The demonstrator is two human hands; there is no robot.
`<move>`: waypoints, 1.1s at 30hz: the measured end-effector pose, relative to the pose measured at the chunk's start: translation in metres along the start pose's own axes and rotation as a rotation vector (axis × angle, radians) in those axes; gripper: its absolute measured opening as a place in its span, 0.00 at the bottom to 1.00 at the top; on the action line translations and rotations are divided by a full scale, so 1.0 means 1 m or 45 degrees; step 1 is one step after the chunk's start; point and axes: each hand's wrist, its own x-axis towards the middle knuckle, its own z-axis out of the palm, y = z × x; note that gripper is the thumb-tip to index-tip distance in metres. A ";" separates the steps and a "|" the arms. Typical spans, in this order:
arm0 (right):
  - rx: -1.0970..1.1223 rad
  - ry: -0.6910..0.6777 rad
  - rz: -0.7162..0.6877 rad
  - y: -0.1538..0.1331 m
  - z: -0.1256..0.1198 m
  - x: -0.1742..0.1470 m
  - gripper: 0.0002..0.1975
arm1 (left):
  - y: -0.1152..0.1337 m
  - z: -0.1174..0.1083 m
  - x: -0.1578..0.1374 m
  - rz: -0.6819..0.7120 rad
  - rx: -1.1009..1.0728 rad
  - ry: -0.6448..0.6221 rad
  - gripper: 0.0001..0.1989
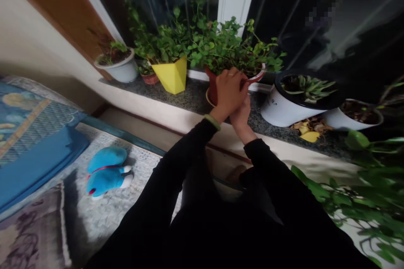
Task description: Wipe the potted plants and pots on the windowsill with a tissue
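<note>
Both hands are at one red-brown plant pot point(212, 88) that stands on the stone windowsill point(189, 96): the left hand point(229, 91) is wrapped over its rim and near wall, fingers curled in a closed grip on it, while the right hand point(241, 114) sits just below and behind the left, mostly hidden, so I cannot tell whether its grip is closed or loose. The pot is probably plastic or glazed, stiff, smooth enough to slip, and fairly heavy with soil; the leafy plant point(227, 48) spilling over the grip is soft and easily bruised, so the wall and base look like the places to hold it, not the stems. Left of the grip stand one yellow angular pot point(172, 76), one small terracotta pot point(150, 78) and one grey pot point(121, 69); right of it, two white pots point(279, 109). One blue plush toy point(105, 172) lies on the floor below.
</note>
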 end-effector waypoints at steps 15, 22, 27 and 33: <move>1.032 0.088 0.899 -0.045 -0.041 -0.076 0.19 | -0.001 0.001 -0.175 -0.253 -0.321 0.197 0.22; 0.453 0.034 0.305 -0.016 -0.063 -0.073 0.22 | -0.062 -0.013 -0.123 -0.514 -0.289 0.598 0.16; 0.118 0.012 0.022 0.018 -0.040 -0.033 0.41 | -0.051 0.024 -0.095 -0.540 -0.433 0.529 0.21; -0.102 -0.025 -0.198 0.037 -0.018 -0.033 0.44 | -0.037 0.056 -0.085 -0.626 -0.539 0.358 0.31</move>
